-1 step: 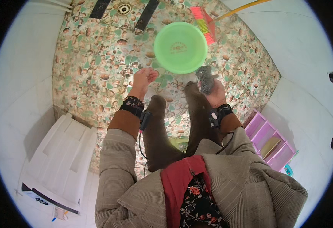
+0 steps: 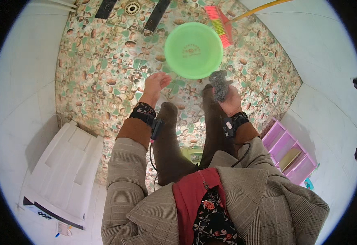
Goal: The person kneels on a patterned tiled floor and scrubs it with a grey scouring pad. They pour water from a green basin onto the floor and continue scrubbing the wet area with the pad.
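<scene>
Landmark: green basin (image 2: 194, 34), on the patterned tile floor (image 2: 105, 81).

- Grey mesh-like bundle (image 2: 220, 86): just off the basin's near-right rim, held up in the right hand (image 2: 232, 101). Overlaps the rim's edge in this view; cannot tell whether the two touch.
- Right hand: closed round the bundle's near end, thumb side toward the basin's midline, far end free and pointing at the rim. Exact finger placement hidden.
- Left hand (image 2: 156, 83): near-left of the basin, well apart from the bundle, fingers loosely curled, partly open; nothing seen in it.
- Broom head (image 2: 219, 26): right of the basin, close to its rim.

Handling, judged by look: light, soft, squashable; coarse surface, so good grip dry, perhaps slicker if wet. Not fragile, though loose strands might snag. Best hold: whole-hand wrap round the thick middle; fingertips alone could let the free end flop.
</scene>
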`<state>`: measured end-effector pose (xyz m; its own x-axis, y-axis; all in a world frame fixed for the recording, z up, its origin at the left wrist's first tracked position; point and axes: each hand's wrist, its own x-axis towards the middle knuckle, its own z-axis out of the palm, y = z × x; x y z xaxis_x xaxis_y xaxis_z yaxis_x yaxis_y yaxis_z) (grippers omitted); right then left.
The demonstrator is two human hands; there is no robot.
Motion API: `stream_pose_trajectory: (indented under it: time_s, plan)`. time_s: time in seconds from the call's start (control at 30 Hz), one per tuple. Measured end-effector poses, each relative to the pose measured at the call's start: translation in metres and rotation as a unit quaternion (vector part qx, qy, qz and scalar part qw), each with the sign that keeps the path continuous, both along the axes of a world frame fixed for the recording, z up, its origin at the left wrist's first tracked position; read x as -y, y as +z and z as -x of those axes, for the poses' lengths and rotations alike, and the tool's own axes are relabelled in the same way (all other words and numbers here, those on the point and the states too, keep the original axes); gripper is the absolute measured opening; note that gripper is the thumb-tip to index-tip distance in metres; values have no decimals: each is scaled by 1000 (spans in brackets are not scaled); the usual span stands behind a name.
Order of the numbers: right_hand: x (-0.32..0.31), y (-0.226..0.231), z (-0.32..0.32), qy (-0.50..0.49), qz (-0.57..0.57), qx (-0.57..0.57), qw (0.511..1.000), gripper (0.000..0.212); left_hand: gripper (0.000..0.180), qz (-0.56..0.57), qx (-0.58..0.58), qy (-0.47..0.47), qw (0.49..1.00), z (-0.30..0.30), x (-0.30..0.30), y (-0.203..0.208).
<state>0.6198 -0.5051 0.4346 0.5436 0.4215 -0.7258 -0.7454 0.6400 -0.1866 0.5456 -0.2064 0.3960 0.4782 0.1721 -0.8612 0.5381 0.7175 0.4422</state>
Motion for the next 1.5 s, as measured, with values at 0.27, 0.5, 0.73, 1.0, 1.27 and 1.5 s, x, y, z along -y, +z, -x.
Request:
stream_pose_trajectory:
  time_s: [0.27, 0.5, 0.73, 1.0, 1.27, 1.5]
  plan:
    - [42, -104, -37, 8, -17, -93, 995, 44, 43, 106, 91, 39, 989, -43, 108, -167]
    - [95, -122, -107, -95, 66, -124, 986, 38, 37, -118, -173, -45, 977, -71, 170, -344]
    - [110, -124, -132, -96, 85, -145, 981, 44, 30, -378, 114, -311, 864, -137, 166, -392]
    - [96, -123, -140, -73, 59, -169, 981, 44, 25, -388, -244, -64, 886, -89, 164, -418]
    - [105, -125, -138, -55, 87, -164, 981, 50, 18, -103, 9, 21, 994, -121, 180, -397]
    - [94, -133, -136, -31, 51, -145, 988, 38, 43, -624, -262, -38, 735, -70, 128, -304]
